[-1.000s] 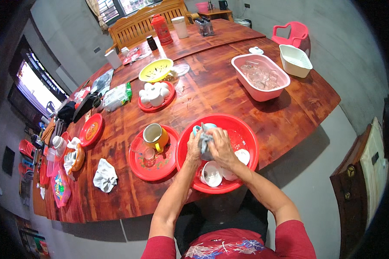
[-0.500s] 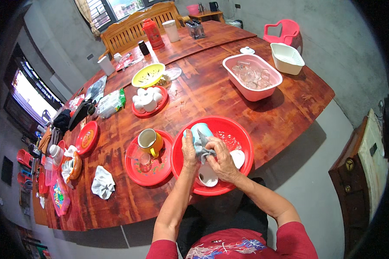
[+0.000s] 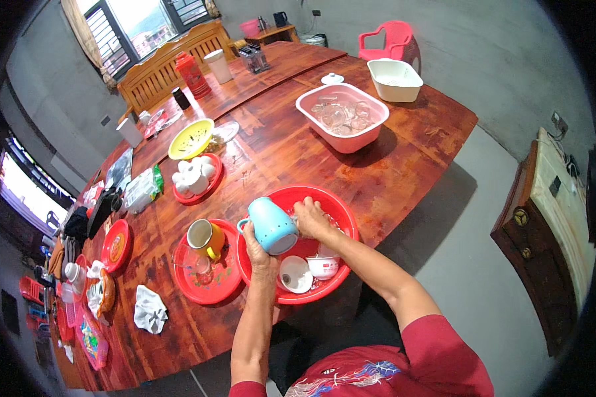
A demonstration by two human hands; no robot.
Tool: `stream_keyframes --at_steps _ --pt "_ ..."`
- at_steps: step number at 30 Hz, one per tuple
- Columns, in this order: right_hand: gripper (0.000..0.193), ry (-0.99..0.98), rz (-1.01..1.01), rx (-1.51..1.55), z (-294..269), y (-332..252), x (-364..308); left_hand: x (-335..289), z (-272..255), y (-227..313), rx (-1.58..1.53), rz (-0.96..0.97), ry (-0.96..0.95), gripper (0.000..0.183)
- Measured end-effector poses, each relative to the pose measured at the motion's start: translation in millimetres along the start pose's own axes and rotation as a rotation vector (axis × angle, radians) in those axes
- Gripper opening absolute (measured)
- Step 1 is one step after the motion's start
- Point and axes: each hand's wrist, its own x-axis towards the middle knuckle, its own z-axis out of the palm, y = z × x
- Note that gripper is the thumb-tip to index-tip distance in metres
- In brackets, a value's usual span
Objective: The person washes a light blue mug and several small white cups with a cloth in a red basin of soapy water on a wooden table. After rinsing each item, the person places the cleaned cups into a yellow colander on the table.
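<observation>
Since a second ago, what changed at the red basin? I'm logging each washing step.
The light blue mug was lifted and turned on its side, mouth toward the person, left hand beneath, right hand beside its rim. The red basin and white bowls stayed put.

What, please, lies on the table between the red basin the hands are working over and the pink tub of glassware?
In the head view, only bare wooden table lies between the red basin and the pink tub.
</observation>
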Motion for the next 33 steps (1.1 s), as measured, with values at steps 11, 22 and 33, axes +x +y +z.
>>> stream_keyframes --at_steps 11,22,33 --pt "0.019 -0.116 -0.329 0.455 -71.2 -2.3 -52.5 5.8 -5.1 -7.4 -0.053 -0.022 0.132 0.048" --pt "0.042 0.560 -0.494 0.536 -36.7 -50.9 -73.0 -12.6 33.3 -15.6 -0.224 -0.165 -0.037 0.060" --pt "0.032 0.243 -0.467 0.272 -39.4 -1.2 -59.0 4.4 8.2 -17.3 -0.193 -0.117 0.183 0.052"
